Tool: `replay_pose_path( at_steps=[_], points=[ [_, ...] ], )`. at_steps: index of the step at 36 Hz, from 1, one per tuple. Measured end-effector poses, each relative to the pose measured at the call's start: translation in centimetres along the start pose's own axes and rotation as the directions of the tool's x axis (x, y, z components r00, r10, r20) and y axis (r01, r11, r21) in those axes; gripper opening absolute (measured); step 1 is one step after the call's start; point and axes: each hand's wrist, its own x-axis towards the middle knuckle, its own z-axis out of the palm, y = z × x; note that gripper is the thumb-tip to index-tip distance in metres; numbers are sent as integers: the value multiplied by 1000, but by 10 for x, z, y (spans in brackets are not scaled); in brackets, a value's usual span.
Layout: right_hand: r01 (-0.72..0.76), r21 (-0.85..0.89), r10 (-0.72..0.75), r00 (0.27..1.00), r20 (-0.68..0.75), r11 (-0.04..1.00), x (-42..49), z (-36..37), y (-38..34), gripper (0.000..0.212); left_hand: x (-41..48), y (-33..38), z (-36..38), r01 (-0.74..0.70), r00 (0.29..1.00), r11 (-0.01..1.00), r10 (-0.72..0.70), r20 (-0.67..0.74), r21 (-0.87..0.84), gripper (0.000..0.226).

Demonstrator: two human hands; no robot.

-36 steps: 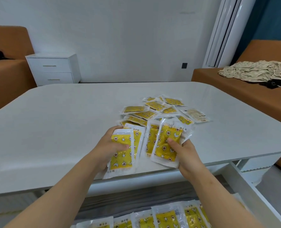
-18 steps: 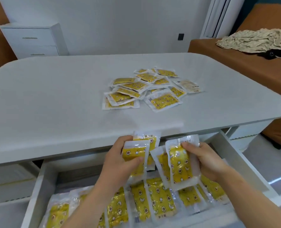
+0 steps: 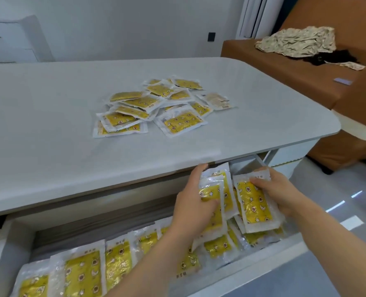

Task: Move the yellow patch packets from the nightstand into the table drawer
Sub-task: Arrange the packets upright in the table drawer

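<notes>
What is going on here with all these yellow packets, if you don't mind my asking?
A person is putting yellow patch packets into the open table drawer. The left hand grips a small stack and the right hand holds another bunch, both over the drawer's right end. A row of packets lies inside it, and a loose pile waits on the tabletop.

Over the open drawer [image 3: 2, 249] at six o'clock, the left hand [image 3: 188, 202] is gripping several yellow packets [image 3: 217, 187] and the right hand [image 3: 282, 189] is pinching another packet [image 3: 253, 204], while a loose pile [image 3: 156, 106] is lying on the tabletop [image 3: 49, 125] toward twelve o'clock.
</notes>
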Motion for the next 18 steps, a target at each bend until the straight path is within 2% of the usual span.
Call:
replay_pose_path(
  at_steps=[2, 4, 5, 6, 7, 9, 12, 15, 18],
  points=[
    [-31, -28, 31, 1000, -2, 999, 2, -5, 3, 11, 6, -2, 15, 72, 997, 997, -72, 24, -5, 48],
    [-72, -50, 72, 997, -5, 996, 5, -11, 6, 8, 10, -8, 27, 197, 979, 980, -197, 53, 9, 36],
    [-89, -76, 89, 996, -3, 993, 6, -13, 7, 6, 12, -12, 31, 217, 974, 973, -221, 43, 82, 30],
    [-104, -128, 105, 994, 2, 986, 8, -14, 10, 12, 15, -15, 32, 207, 975, 955, -218, 30, 214, 25],
    [-116, -201, 120, 993, 11, 973, 9, -15, 13, 23, 17, -17, 33, 186, 978, 916, -208, 25, 355, 26],
    [-118, -379, 145, 989, 42, 918, 10, -11, 17, 38, 22, -21, 34, 133, 976, 775, -212, 56, 618, 40],
    [-83, -559, 122, 992, 34, 825, 12, -6, 18, 38, 26, -28, 37, 28, 965, 532, -237, 117, 846, 54],
    [-48, -690, 68, 998, 1, 722, 15, -6, 20, 30, 28, -34, 38, -13, 970, 465, -210, 124, 885, 56],
    [-16, -771, 64, 997, 32, 636, 19, -5, 26, 26, 28, -40, 40, -31, 976, 482, -174, 130, 876, 62]
  ],
)
